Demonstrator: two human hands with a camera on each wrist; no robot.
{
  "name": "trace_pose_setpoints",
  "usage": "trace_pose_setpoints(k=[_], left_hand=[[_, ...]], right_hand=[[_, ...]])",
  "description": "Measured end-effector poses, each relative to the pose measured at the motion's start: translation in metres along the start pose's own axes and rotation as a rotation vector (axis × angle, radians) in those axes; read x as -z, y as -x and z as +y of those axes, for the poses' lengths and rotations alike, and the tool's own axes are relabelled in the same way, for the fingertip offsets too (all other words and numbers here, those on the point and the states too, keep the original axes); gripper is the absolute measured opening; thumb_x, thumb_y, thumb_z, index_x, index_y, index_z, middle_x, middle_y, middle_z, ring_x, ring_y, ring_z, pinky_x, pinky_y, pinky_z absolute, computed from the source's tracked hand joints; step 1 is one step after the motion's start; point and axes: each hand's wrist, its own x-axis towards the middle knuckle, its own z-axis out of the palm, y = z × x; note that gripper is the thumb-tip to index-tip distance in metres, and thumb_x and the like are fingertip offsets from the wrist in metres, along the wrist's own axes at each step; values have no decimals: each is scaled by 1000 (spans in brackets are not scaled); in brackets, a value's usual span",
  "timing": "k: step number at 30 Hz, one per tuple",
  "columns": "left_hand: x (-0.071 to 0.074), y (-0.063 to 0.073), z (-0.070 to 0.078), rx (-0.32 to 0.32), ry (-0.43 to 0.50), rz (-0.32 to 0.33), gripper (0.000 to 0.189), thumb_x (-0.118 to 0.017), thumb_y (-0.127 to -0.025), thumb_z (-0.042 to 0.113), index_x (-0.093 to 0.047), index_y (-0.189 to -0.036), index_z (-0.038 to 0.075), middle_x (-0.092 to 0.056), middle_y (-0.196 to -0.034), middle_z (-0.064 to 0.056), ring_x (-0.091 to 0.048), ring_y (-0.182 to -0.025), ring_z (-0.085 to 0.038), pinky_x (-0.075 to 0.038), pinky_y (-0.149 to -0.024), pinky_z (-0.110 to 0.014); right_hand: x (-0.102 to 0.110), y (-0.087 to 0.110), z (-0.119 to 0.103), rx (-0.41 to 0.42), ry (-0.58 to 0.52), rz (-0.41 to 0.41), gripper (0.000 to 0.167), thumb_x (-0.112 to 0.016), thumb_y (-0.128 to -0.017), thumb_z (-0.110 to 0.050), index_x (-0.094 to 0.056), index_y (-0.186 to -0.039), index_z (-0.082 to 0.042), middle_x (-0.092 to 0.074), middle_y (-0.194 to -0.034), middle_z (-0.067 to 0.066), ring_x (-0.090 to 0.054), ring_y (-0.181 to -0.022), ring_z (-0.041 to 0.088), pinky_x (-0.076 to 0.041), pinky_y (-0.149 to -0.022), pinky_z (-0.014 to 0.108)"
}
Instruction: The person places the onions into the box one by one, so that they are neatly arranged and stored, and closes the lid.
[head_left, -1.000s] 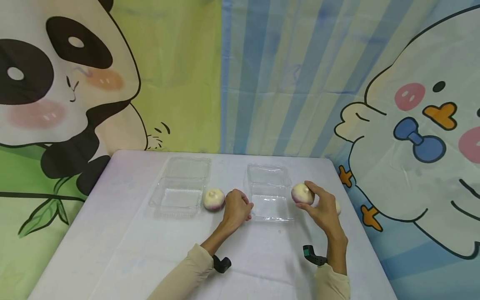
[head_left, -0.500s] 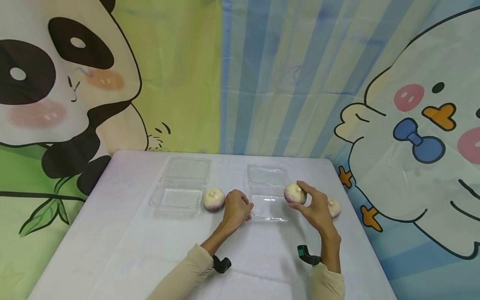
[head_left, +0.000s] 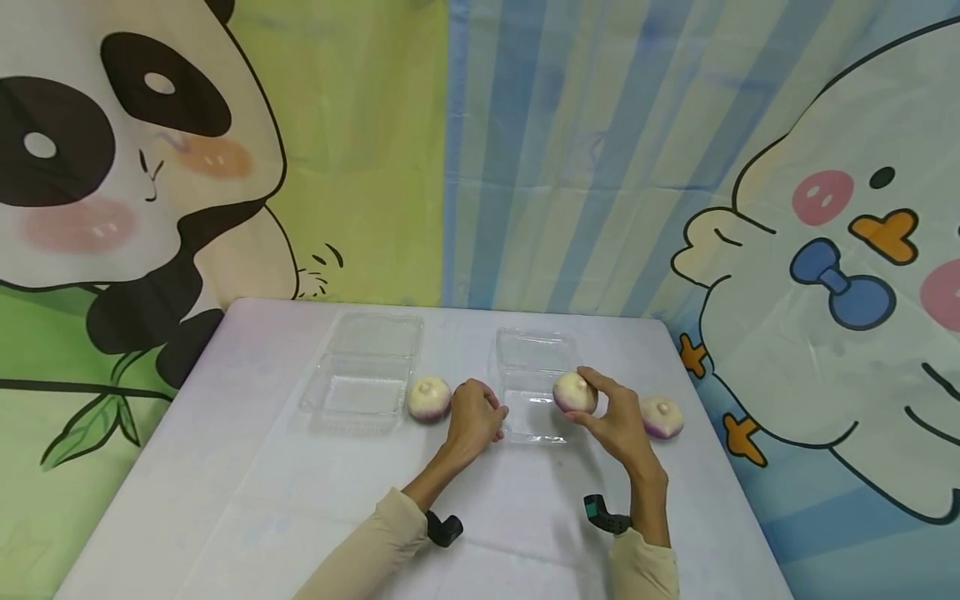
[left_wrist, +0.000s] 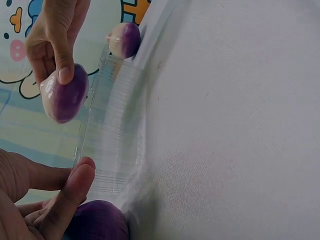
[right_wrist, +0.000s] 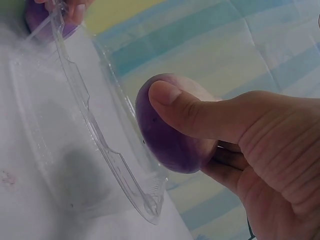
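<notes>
In the head view my right hand (head_left: 622, 425) holds a cream-and-purple onion (head_left: 574, 392) between thumb and fingers. The onion hangs over the right-hand clear plastic box (head_left: 525, 429), whose lid is folded back. In the right wrist view the thumb presses the onion's purple side (right_wrist: 170, 145), just beyond the box rim (right_wrist: 107, 147). My left hand (head_left: 472, 417) pinches the left rim of this same box with thumb and finger. Beside that hand, on its left, lies a second onion (head_left: 429, 399). A third onion (head_left: 662, 417) rests on the table to the right of my right hand.
Another lidded clear plastic box (head_left: 363, 396) stands open on the left of the white-covered table (head_left: 247, 500). Behind the table hangs a printed cloth (head_left: 555, 167) with cartoon animals.
My right hand has carried the onion leftward from the box's right side to above it, which uncovers the onion on the right. The left hand keeps its place at the box rim.
</notes>
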Motion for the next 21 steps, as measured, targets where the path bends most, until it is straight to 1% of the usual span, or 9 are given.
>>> trace_pose_setpoints(k=[6,10,16,21], left_hand=[[1,1,0,-21,-2,3,17,-82,-89,-8,-68,-79,-3,-68,-53,-6,-66,-39,-18,-56,-39,-28],[1,2,0,-18,-1,1,18,-82,-88,-8,-69,-77,-3,-67,-50,-6,-66,-38,-19,-55,-37,-27],[1,-1,0,-20,-7,1,19,-83,-88,-7,-69,-75,-2,-66,-50,-4,-66,-38,-18,-55,-38,-28],[0,-1,-1,-29,-5,5,19,-82,-87,-8,-69,-74,-2,-66,-49,-4,-65,-37,-18,-55,-37,-28]], right_hand=[[-5,-2,-1,15,2,-18,79,-99,-75,-2,-65,-145,4,-68,-146,26,-63,-140,49,-49,-120,63],[-9,-1,0,19,6,-24,79,-100,-74,-2,-66,-144,5,-70,-145,26,-65,-138,48,-50,-119,63],[-18,-3,-1,39,-3,-42,80,-100,-72,-2,-66,-144,6,-70,-144,25,-66,-138,46,-51,-119,60],[-26,-3,-3,38,-2,-62,79,-100,-72,-3,-66,-143,5,-70,-145,24,-65,-139,45,-51,-119,59]])
